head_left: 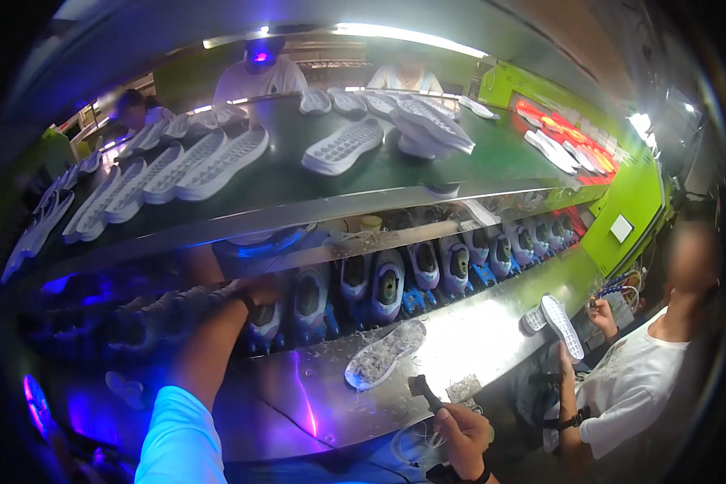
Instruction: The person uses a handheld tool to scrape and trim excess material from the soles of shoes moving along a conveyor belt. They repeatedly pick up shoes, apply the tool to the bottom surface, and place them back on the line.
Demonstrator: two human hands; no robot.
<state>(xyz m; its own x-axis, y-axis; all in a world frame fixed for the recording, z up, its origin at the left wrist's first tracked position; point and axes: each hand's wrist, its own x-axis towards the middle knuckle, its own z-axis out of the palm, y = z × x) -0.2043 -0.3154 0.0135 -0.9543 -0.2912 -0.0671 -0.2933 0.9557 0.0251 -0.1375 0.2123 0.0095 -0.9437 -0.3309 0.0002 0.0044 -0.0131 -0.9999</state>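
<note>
My left hand (260, 290), blurred and in shadow, reaches over the lower rack to a shoe upper (264, 321) near its left part; its fingers cannot be made out. In front of the metal ledge, my right hand (463, 440) is closed around a small dark brush (426, 393), head pointing up and left. Beyond the brush, a sole (385, 355) covered in grey scraps lies on the ledge (298, 407). A row of white and lilac shoe uppers (388, 284) on blue holders runs along the lower rack.
Above the rack, a green conveyor belt (282, 173) carries several white soles (343, 147). To the right, a person in a white shirt (633, 387) holds a white sole (562, 327). More people sit across the belt. A lime green machine housing (621, 230) stands at right.
</note>
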